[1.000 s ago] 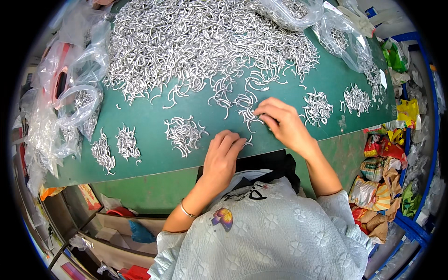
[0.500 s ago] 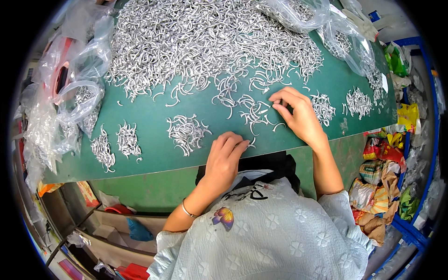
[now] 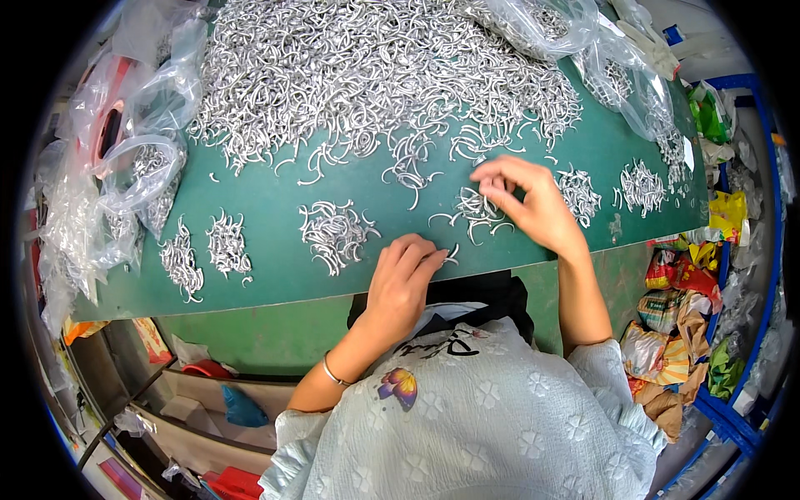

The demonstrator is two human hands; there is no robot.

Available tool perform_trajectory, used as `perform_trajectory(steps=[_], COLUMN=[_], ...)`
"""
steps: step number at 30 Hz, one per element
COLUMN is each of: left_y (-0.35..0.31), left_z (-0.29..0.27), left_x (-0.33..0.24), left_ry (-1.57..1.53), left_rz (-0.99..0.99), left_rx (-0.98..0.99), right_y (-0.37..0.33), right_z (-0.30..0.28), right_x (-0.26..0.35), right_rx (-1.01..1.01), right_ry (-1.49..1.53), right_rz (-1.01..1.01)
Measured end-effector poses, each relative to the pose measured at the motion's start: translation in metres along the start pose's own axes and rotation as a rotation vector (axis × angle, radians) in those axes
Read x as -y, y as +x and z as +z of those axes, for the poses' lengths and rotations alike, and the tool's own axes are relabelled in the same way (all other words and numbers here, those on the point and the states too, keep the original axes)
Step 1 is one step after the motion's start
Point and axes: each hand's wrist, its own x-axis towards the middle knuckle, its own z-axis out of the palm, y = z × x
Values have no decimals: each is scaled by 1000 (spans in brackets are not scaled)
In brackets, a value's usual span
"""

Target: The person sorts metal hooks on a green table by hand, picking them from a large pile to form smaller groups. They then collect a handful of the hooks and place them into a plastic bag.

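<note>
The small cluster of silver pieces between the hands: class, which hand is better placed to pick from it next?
Probably the right hand: it is right beside the cluster, while the left hand is farther off, near the front edge of the table.

At the right, a green packet, a yellow packet and brown paper were seen along a blue rack, while at the lower left a blue bag was seen against beige shelving.

Looks shiny, metallic on small curved silver pieces; smooth on flat green tabletop; glossy on crinkled clear plastic bags; puckered, matt on pale cloth top.
</note>
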Motion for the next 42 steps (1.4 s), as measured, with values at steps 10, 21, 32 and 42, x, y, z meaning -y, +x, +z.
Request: perform_trajectory(steps=[10,21,32,42], left_y=[2,-2,-2,-1], left_z=[0,4,5,6], left_x=[0,5,5,6], left_ry=[-18,-15,-6,-13], left_rz=[7,40,28,53], left_rx=[-15,-34,-40,-58], right_y=[13,1,-14,-3], right_z=[24,-14,5,-8], right_x=[-10,3,3,-9], right_rx=[-130,-106,148,-394], right_ry=[-360,-163,-458,-566], right_rz=[-173,77,-164,-61])
